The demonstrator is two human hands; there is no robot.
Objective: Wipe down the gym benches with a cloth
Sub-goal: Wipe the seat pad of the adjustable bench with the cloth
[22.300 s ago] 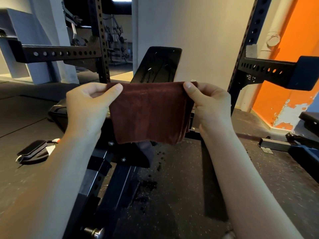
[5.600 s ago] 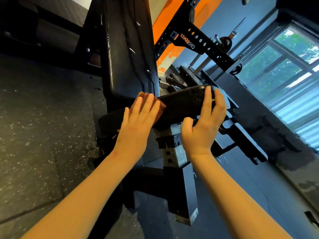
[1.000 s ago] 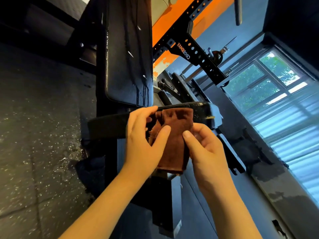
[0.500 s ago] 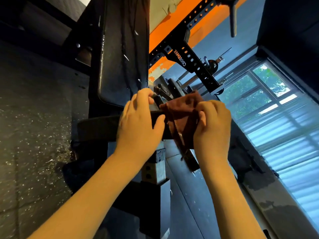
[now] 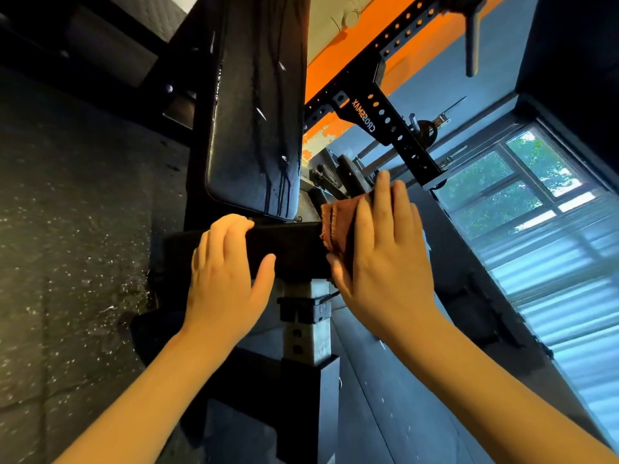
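Observation:
The black gym bench has a raised back pad (image 5: pixel 254 128) with wet streaks and a narrow black seat pad (image 5: pixel 294 249) seen edge-on in front of me. A folded brown-red cloth (image 5: pixel 336 226) lies over the right end of the seat pad. My right hand (image 5: pixel 385 256) presses flat on the cloth with straight fingers. My left hand (image 5: pixel 224 266) grips the seat pad's near edge, fingers curled over the top and thumb underneath. Most of the cloth is hidden under my right hand.
A grey metal post (image 5: pixel 306 323) with an adjustment bracket holds the seat up. A black perforated rack arm (image 5: pixel 388 125) crosses behind the bench before an orange wall. Dark speckled rubber floor (image 5: pixel 77 229) spreads left. Windows (image 5: pixel 522 195) are at right.
Both hands held the cloth up a moment ago. Now my right hand has laid it flat on the seat pad's right end, and my left hand has let go and taken the pad's edge.

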